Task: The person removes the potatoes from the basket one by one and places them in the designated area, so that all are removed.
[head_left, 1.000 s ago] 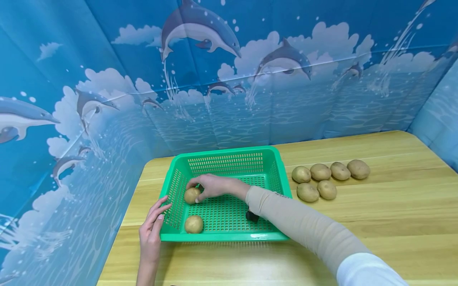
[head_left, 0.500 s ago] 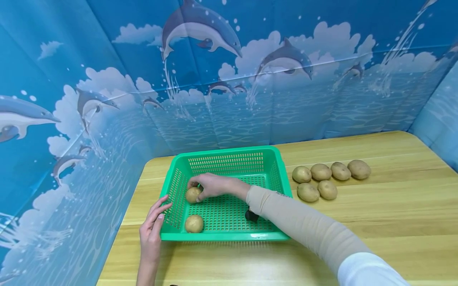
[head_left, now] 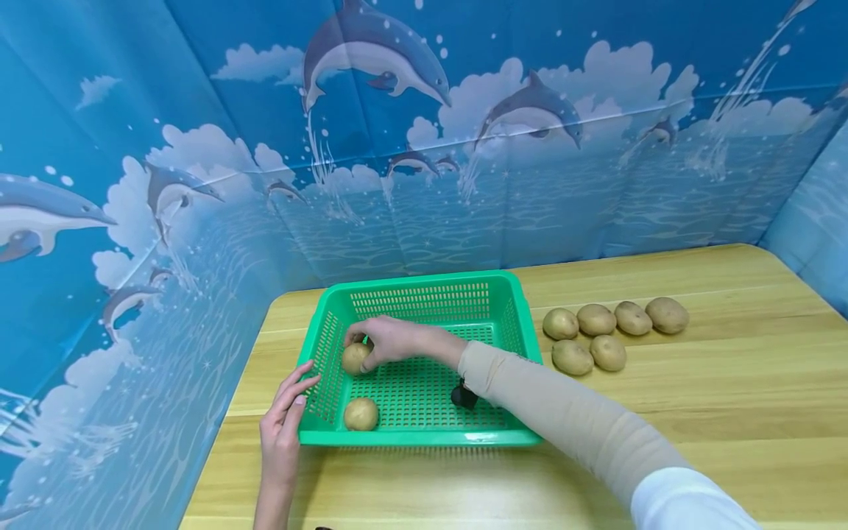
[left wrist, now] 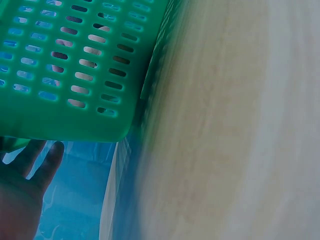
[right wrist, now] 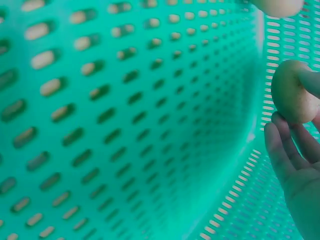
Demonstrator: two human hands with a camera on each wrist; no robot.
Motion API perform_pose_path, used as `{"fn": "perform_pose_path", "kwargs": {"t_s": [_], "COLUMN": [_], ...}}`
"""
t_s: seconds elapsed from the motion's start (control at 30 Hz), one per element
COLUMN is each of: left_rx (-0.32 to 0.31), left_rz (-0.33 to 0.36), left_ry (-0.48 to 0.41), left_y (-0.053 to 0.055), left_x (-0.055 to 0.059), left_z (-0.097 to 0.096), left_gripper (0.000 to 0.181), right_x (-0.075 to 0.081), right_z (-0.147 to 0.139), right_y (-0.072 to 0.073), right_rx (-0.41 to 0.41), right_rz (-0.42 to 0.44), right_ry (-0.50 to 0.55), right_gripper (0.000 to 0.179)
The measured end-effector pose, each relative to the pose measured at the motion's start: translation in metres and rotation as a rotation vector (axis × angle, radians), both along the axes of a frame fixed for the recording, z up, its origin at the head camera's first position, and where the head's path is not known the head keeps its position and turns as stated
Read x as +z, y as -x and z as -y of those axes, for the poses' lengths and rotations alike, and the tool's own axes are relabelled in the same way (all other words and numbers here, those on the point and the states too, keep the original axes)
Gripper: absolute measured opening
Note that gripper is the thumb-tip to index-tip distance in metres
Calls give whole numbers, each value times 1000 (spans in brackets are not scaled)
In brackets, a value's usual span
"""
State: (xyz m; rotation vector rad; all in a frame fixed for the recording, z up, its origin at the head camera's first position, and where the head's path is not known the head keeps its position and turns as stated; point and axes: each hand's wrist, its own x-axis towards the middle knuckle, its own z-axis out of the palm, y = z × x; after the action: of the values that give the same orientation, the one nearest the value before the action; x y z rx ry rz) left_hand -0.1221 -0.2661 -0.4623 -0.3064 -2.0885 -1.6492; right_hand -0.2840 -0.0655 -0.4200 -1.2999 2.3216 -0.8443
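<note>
In the head view, my right hand (head_left: pixel 391 340) reaches into a green plastic basket (head_left: pixel 424 439) and holds a potato (head_left: pixel 355 359) near its left wall. The right wrist view shows the thumb on one side of this potato (right wrist: pixel 289 95) and the fingers under the other. Another potato (head_left: pixel 361 414) lies on the basket floor, by the front left corner. My left hand (head_left: pixel 283 427) rests at the front left corner of the basket, fingers extended along the rim. From the left wrist, those fingers (left wrist: pixel 49 165) reach up to the rim against the slotted wall.
Several potatoes (head_left: pixel 596 319) lie in two rows on the wooden table (head_left: pixel 729 383), right of the basket. A dolphin-print curtain (head_left: pixel 424 199) hangs behind and beside the table. A black wrist camera (head_left: pixel 464 396) hangs under my right forearm, inside the basket.
My right hand has shifted very slightly towards the back of the basket, with the potato still in its fingers. The left hand keeps its place at the corner.
</note>
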Motion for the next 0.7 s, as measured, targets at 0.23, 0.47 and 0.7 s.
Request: {"fn": "perform_pose_path", "kwargs": {"t_s": [0.23, 0.47, 0.7], "left_rx": [3, -3, 3], "left_rz": [4, -6, -15], "left_ry": [-9, -2, 3], "left_y": [0, 0, 1], "left_x": [-1, -1, 0], "left_z": [1, 0, -1], "left_gripper": [30, 29, 30], "right_x": [11, 22, 29], "right_z": [0, -3, -9], "right_y": [2, 0, -4], "right_rx": [14, 19, 17], "right_rz": [-6, 1, -6], "right_ry": [58, 95, 137], "right_gripper": [44, 42, 39]}}
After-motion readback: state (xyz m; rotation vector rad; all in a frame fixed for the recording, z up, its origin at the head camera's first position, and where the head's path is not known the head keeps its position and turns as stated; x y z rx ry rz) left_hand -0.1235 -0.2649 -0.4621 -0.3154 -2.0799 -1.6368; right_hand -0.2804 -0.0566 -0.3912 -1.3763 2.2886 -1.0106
